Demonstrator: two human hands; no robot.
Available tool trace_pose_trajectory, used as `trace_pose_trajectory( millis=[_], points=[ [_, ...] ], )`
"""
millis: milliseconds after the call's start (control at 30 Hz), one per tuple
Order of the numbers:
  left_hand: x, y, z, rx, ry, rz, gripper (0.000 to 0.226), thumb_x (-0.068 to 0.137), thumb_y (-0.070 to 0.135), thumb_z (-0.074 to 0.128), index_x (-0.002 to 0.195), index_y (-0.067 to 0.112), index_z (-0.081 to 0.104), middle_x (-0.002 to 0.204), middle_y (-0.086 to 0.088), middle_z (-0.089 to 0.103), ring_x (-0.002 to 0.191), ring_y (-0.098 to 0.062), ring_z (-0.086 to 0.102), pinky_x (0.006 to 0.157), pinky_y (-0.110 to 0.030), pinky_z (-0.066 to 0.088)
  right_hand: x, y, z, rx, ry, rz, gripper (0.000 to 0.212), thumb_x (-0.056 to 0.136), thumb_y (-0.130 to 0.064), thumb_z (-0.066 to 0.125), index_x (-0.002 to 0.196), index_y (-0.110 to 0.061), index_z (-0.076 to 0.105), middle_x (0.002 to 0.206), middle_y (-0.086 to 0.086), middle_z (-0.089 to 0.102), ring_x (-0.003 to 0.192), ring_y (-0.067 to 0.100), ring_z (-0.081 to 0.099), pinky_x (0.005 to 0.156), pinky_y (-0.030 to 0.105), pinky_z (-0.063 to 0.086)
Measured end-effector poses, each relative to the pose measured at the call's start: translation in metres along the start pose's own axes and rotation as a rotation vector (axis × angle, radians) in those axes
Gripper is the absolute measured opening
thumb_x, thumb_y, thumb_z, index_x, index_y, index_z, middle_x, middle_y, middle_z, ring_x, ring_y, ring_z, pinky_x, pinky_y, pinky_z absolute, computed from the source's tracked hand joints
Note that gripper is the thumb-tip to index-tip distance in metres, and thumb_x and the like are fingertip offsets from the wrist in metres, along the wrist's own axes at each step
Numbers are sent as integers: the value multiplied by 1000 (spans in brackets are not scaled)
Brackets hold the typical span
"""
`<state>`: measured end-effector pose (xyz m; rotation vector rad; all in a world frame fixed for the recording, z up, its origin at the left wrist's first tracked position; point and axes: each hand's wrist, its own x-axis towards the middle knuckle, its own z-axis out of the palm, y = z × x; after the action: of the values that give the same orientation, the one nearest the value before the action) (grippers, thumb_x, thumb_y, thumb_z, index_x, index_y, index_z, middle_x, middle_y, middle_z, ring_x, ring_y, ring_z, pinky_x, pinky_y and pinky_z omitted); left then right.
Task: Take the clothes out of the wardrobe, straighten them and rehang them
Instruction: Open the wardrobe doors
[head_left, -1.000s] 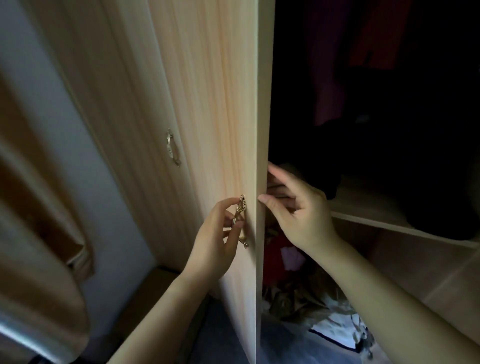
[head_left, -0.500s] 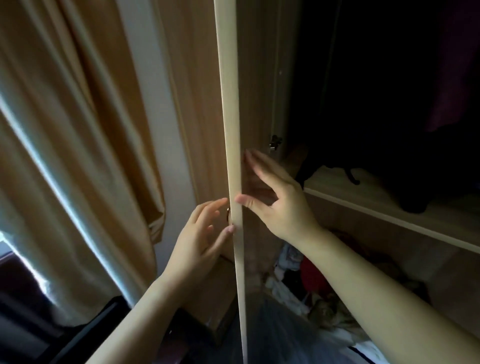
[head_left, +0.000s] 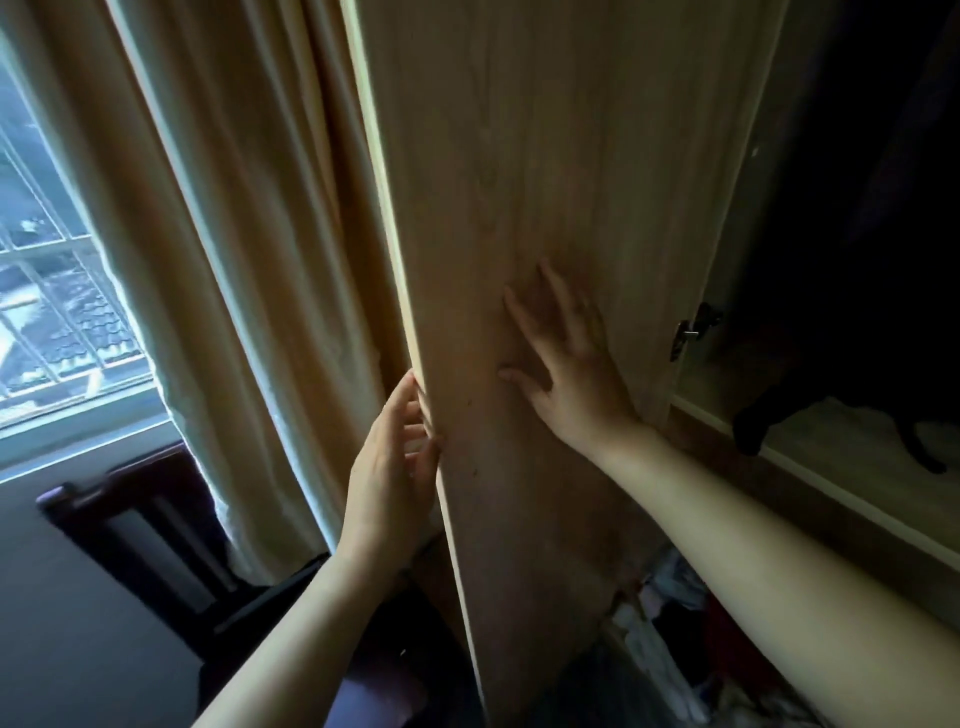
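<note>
The light wooden wardrobe door (head_left: 545, 182) stands swung wide open, its inner face towards me. My left hand (head_left: 392, 462) curls around the door's free edge at mid height. My right hand (head_left: 566, 358) lies flat on the inner face with fingers spread. To the right the wardrobe interior (head_left: 857, 208) is very dark; hanging clothes there are barely visible. A dark garment (head_left: 779, 415) droops over the wooden shelf (head_left: 841, 467). Crumpled light and red clothes (head_left: 685, 639) lie in the bottom compartment, partly hidden by my right forearm.
A beige curtain (head_left: 234, 234) hangs just left of the door, touching its edge. A barred window (head_left: 47, 291) is at far left. A dark wooden chair (head_left: 150, 530) stands below the window. A metal hinge (head_left: 685, 332) sits on the door's inner side.
The door has swung further open to the left, now showing its inner face. My right hand moved from the door's edge onto the inner face; my left hand stays at the edge.
</note>
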<state>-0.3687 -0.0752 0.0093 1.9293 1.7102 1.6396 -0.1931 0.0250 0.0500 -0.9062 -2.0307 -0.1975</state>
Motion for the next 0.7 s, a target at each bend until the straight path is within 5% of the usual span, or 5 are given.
trace_pose_trajectory(
  millis=[300, 467, 600, 700],
  points=[
    [15, -16, 7, 68, 5, -74, 66, 90, 8, 59, 142, 35, 29, 109, 17, 58, 90, -4, 62, 76, -27, 54, 9, 11, 25, -95, 21, -69, 73, 85, -31, 65, 144, -27, 23, 153, 5, 7, 139, 33, 13, 112, 41, 20],
    [4, -5, -1, 187, -43, 39, 65, 90, 21, 59, 146, 14, 26, 131, -6, 52, 108, 15, 44, 82, -2, 38, -3, 0, 7, -26, -107, 20, 67, 88, -41, 51, 146, -24, 23, 156, 11, 12, 142, 32, 15, 111, 48, 27],
    [-20, 1, -11, 271, -93, 139, 69, 87, 32, 54, 146, 8, 26, 142, -16, 38, 129, -21, 37, 102, -16, 27, -46, -16, -17, -62, -245, 180, 65, 90, -54, 35, 147, -24, 24, 154, 9, 23, 140, 30, 23, 109, 51, 28],
    [-39, 7, -11, 294, -200, 224, 67, 87, 38, 46, 145, 9, 29, 145, -15, 37, 133, -28, 35, 110, -27, 24, -90, -27, -42, -127, -290, 275, 64, 91, -56, 31, 146, -22, 28, 153, 5, 26, 139, 26, 26, 111, 46, 29]
  ],
)
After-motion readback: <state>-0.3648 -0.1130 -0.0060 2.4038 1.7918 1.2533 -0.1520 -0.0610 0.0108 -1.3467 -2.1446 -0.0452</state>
